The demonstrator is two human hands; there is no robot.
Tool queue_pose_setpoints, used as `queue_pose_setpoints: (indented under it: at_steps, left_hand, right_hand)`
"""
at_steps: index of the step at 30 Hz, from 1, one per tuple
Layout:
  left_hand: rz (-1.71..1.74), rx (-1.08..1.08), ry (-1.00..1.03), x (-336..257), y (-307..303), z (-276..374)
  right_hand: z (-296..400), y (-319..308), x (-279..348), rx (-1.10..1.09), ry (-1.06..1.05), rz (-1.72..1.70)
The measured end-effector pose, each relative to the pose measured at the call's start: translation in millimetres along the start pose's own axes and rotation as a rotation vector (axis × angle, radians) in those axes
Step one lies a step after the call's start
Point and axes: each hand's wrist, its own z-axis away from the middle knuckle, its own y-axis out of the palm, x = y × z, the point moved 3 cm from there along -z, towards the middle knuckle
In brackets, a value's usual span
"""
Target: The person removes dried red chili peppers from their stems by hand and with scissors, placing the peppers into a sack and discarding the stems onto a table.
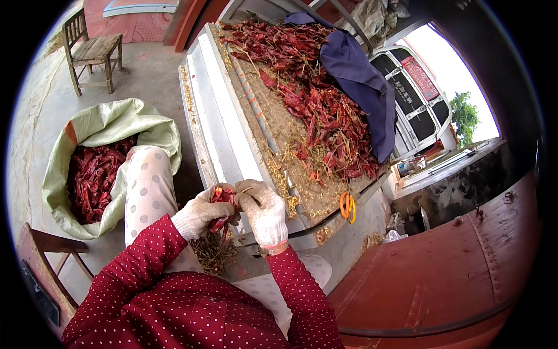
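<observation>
My left hand [201, 214], in a soiled white knit glove, grips a small bunch of dried red chilies [223, 195]. Close beside it, my gloved right hand [263, 211] pinches a thin chili stem between thumb and fingertips. Both hands are over my lap, at the near edge of a metal cargo bed [257, 126]. A heap of dried red chilies [331, 113] with stalks lies on that bed, scattered seeds around it. By my left leg stands an open pale green woven sack [159, 131] holding many dried chilies [98, 174].
Dark blue cloth [357, 65] lies along the heap's far side. Yellow and orange loops [347, 207] hang at the bed's corner. Cut stalks [213, 251] lie below my hands. A wooden chair [96, 48] stands upper left; red metal panel [436, 270] at right; a parked van [412, 96] beyond.
</observation>
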Motion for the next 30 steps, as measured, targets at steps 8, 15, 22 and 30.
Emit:
queue_pose_setpoints:
  at_steps: [8, 15, 22, 30]
  left_hand:
    - [-0.276, 0.045, -0.051, 13.8, -13.0, -7.5]
    - [-0.296, 0.004, 0.013, 10.1, -7.8, -0.3]
    - [-0.317, 0.012, 0.046, 9.3, -6.4, 3.4]
    - [-0.264, -0.076, 0.041, 2.2, -12.5, -0.8]
  right_hand:
    - [0.4, -2.4, 14.4, 0.003, -0.472, 0.547]
    - [10.9, 5.1, -13.5, 0.033, 0.226, -0.207]
    - [15.7, 1.2, -33.2, 0.094, 0.568, -0.756]
    - [-6.2, -26.1, 4.1, 0.104, 0.127, 0.448]
